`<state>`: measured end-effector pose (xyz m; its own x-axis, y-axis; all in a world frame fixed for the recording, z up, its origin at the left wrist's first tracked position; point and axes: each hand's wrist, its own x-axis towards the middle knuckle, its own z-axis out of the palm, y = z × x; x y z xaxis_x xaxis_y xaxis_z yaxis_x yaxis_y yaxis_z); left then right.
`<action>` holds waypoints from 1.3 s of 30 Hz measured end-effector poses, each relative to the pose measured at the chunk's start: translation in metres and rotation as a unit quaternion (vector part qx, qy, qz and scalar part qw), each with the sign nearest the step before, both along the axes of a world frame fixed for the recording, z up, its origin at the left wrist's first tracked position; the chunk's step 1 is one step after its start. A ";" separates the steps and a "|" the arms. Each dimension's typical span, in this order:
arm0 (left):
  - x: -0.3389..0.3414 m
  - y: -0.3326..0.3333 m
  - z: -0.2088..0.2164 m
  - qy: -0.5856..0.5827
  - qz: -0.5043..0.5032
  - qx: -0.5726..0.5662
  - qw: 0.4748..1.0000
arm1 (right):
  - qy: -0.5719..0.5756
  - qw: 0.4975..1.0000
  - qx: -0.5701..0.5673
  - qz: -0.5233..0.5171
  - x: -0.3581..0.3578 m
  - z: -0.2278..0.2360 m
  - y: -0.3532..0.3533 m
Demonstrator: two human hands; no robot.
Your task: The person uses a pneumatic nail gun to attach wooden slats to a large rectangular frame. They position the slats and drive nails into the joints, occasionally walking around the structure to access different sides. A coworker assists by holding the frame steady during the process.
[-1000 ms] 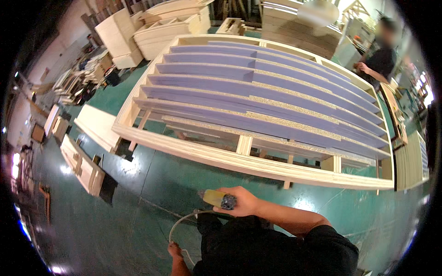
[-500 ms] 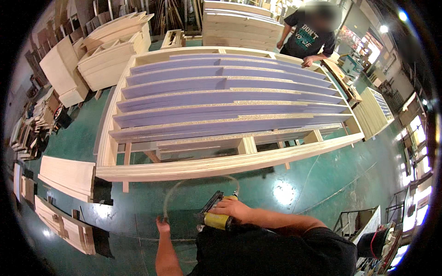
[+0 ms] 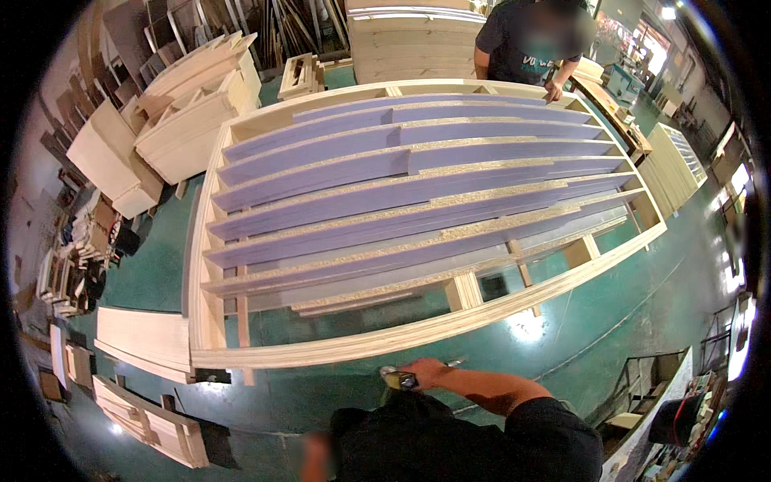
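My right hand is closed around a yellow-and-black nail gun, held in front of my body close to the frame's near rail. Only a blurred patch of my left arm shows at the lower edge; its fingers cannot be made out. Before me lies a large pale wooden frame, raised above the floor. Long purple-faced slats with chipboard edges run across it in rows, and short wooden blocks sit against the inside of the near rail.
Across the frame a co-worker leans in with a hand on its far rail. Stacked panels stand at the far left, boards lie at the near left. A metal-framed stand is at the near right on the green floor.
The nail gun has turned and sits nearer the frame. My left hand, formerly on the hose, has dropped toward my body. The co-worker bends lower, one hand farther along the rail.
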<state>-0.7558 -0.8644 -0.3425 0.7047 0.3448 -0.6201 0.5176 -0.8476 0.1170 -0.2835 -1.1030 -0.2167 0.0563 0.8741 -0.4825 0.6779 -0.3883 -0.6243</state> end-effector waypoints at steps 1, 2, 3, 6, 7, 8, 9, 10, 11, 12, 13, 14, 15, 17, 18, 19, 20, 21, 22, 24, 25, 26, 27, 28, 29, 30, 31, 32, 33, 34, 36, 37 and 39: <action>-0.020 0.002 0.006 -0.032 0.001 0.037 0.999 | 0.022 1.000 -0.012 0.003 0.004 -0.003 0.006; -0.032 0.012 0.009 -0.058 -0.017 0.077 0.995 | -0.001 1.000 0.003 -0.012 0.006 -0.012 0.003; -0.043 0.018 0.010 -0.083 -0.039 0.115 0.989 | -0.025 0.999 0.011 -0.028 0.004 -0.021 -0.004; -0.078 0.044 0.005 -0.125 -0.130 0.280 0.943 | -0.050 0.987 -0.082 -0.128 -0.006 -0.006 0.014; -0.074 0.051 -0.003 -0.051 -0.297 0.529 0.793 | -0.052 0.974 -0.141 -0.171 -0.011 0.006 0.016; -0.078 0.059 -0.007 -0.091 -0.215 0.411 0.881 | -0.046 0.972 -0.133 -0.187 -0.016 -0.005 0.017; -0.088 0.074 -0.009 -0.146 -0.114 0.270 0.945 | -0.040 0.971 -0.124 -0.202 -0.021 -0.014 0.020; -0.098 0.093 -0.011 -0.195 -0.017 0.148 0.970 | -0.024 0.971 -0.119 -0.205 -0.030 -0.018 0.028; -0.110 0.104 -0.015 -0.199 -0.016 0.137 0.970 | -0.016 0.972 -0.117 -0.202 -0.036 -0.018 0.036; -0.130 0.117 -0.016 -0.198 -0.014 0.130 0.971 | 0.005 0.976 -0.113 -0.186 -0.039 -0.002 0.057; -0.151 0.134 -0.017 -0.198 -0.013 0.124 0.972 | 0.012 0.980 -0.113 -0.165 -0.047 0.015 0.080; -0.165 0.155 -0.019 -0.200 -0.023 0.109 0.973 | 0.019 0.980 -0.118 -0.159 -0.056 0.038 0.096; -0.185 0.174 -0.022 -0.168 -0.002 0.095 0.981 | 0.007 0.984 -0.120 -0.131 -0.067 0.064 0.124; -0.213 0.234 -0.031 -0.088 -0.001 0.041 0.995 | -0.046 0.987 -0.136 -0.066 -0.099 0.064 0.156; -0.230 0.267 -0.035 -0.041 -0.012 0.018 0.999 | -0.084 0.985 -0.147 -0.016 -0.113 0.039 0.164; -0.239 0.310 -0.035 0.012 -0.048 -0.004 0.999 | -0.107 0.979 -0.169 -0.029 -0.137 0.028 0.175; -0.265 0.346 -0.028 0.069 -0.076 -0.016 0.995 | -0.136 0.974 -0.180 -0.013 -0.155 0.022 0.207; -0.289 0.379 -0.020 0.114 -0.110 -0.035 0.987 | -0.151 0.965 -0.208 -0.049 -0.178 0.024 0.229; -0.299 0.413 -0.019 0.136 -0.127 -0.070 0.980 | -0.163 0.970 -0.169 -0.066 -0.200 0.027 0.232; -0.329 0.447 -0.005 -0.017 0.358 -0.241 0.902 | -0.196 0.980 -0.002 -0.043 -0.233 0.032 0.241; -0.346 0.455 0.007 -0.088 0.571 -0.297 0.760 | -0.203 0.978 0.031 -0.041 -0.249 0.022 0.245; -0.364 0.460 0.019 -0.130 0.583 -0.280 0.751 | -0.211 0.975 0.067 -0.034 -0.264 0.009 0.252; -0.367 0.462 0.022 -0.176 0.590 -0.271 0.740 | -0.223 0.973 0.006 -0.056 -0.277 -0.013 0.254; -0.375 0.469 0.030 -0.222 0.596 -0.252 0.730 | -0.207 0.975 -0.034 -0.073 -0.284 -0.011 0.273; -0.379 0.471 0.034 -0.247 0.598 -0.239 0.723 | -0.195 0.974 -0.074 -0.086 -0.289 -0.007 0.292; -0.395 0.469 0.037 -0.246 0.600 -0.216 0.730 | -0.151 0.981 -0.092 -0.082 -0.299 0.055 0.351; -0.394 0.467 0.031 -0.227 0.579 -0.210 0.754 | -0.135 0.979 -0.107 -0.106 -0.309 0.074 0.362; -0.390 0.468 0.022 -0.197 0.539 -0.191 0.797 | -0.118 0.978 -0.117 -0.126 -0.319 0.091 0.377; -0.380 0.472 0.012 -0.161 0.462 -0.163 0.857 | -0.125 0.973 -0.107 -0.160 -0.328 0.074 0.372; -0.374 0.478 0.004 -0.124 0.336 -0.109 0.927 | -0.127 0.970 -0.110 -0.177 -0.337 0.056 0.372; -0.355 0.500 -0.013 -0.073 0.045 -0.013 0.996 | -0.125 0.963 -0.131 -0.198 -0.355 0.012 0.365; -0.349 0.516 -0.019 -0.070 0.011 -0.013 0.997 | -0.115 0.964 -0.148 -0.187 -0.360 0.011 0.374; -0.315 0.548 -0.027 -0.121 0.111 -0.065 0.984 | -0.100 0.961 -0.180 -0.186 -0.370 0.003 0.374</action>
<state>-1.0703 -0.3160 -0.3699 0.7539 0.4355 -0.4919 0.6315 -0.6869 0.3597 -0.6532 -0.7294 -0.2136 0.4549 0.5537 -0.6975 0.5429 -0.7933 -0.2756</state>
